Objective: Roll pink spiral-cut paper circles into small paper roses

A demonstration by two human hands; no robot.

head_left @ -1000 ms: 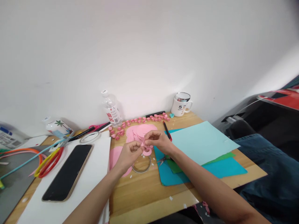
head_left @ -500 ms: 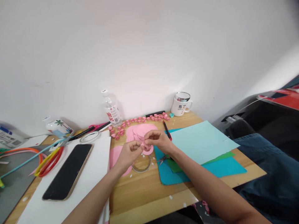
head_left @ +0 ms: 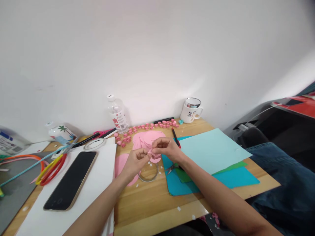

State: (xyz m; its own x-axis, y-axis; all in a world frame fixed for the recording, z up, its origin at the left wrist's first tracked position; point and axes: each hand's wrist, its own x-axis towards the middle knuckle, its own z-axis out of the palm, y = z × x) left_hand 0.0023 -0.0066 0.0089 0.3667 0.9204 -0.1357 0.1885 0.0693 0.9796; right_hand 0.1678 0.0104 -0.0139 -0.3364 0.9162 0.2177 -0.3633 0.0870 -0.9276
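Observation:
My left hand [head_left: 136, 161] and my right hand [head_left: 167, 148] meet above the table, fingertips pinched together on a small piece of pink paper [head_left: 150, 152]. The fingers cover most of that piece, so its shape is hard to make out. Behind and beneath them lies a pile of pink paper circles [head_left: 145, 139]. More pink paper [head_left: 120, 164] rests partly under my left hand. A roll of tape [head_left: 149, 180] lies flat just below my hands. Rows of small rolled pink paper pieces [head_left: 147, 126] sit along the wall side.
A phone [head_left: 71, 180] lies on white sheets [head_left: 100, 183] at left, beside red-and-yellow scissors [head_left: 52, 168]. At the back stand a water bottle [head_left: 117, 114] and a mug [head_left: 190, 111]. Blue sheets [head_left: 184, 188], a pale sheet [head_left: 214, 149], small scissors [head_left: 172, 168] and a pen [head_left: 175, 137] are at right.
My hands stay in nearly the same place, both pinching the pink paper. The view has shifted very slightly.

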